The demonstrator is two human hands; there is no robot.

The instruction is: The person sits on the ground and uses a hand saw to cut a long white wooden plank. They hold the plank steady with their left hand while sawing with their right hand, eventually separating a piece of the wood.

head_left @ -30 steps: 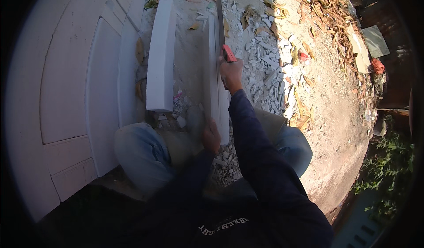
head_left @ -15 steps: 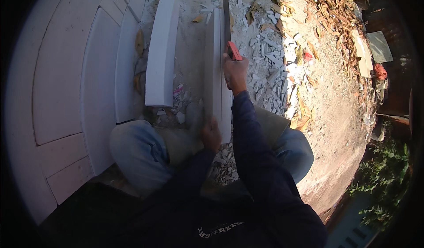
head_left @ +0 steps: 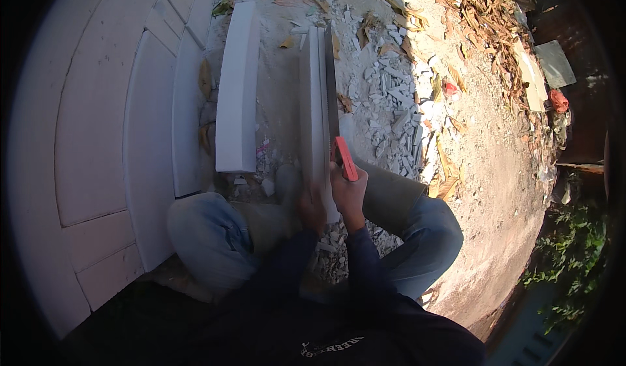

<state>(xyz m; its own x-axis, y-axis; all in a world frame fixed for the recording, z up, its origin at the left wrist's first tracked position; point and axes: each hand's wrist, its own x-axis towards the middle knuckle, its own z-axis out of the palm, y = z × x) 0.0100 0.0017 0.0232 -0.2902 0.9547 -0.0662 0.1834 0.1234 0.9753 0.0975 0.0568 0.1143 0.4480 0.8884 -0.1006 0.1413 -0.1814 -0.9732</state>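
A long narrow white block [head_left: 308, 118], perhaps lightweight concrete, lies lengthwise in front of me, with a lengthwise line along its top. At its near end, my left hand [head_left: 312, 207] grips the left side; that hand is dim and slightly blurred. My right hand [head_left: 349, 191] is closed round the red handle [head_left: 347, 160] of a handsaw [head_left: 331, 85]. The saw's long dark blade points away from me and runs along the block's right side. Whether its teeth are in the block, I cannot tell.
Another long white block [head_left: 237, 98] lies to the left, beside stacked large pale blocks [head_left: 91, 137]. White offcuts [head_left: 394, 98] litter the ground on the right. Dry leaves [head_left: 479, 14] gather at the far right. My bent knees [head_left: 427, 239] flank the work.
My right hand has drawn the saw back toward me along the block. My left hand stays at the near end. The whole view has shifted slightly.
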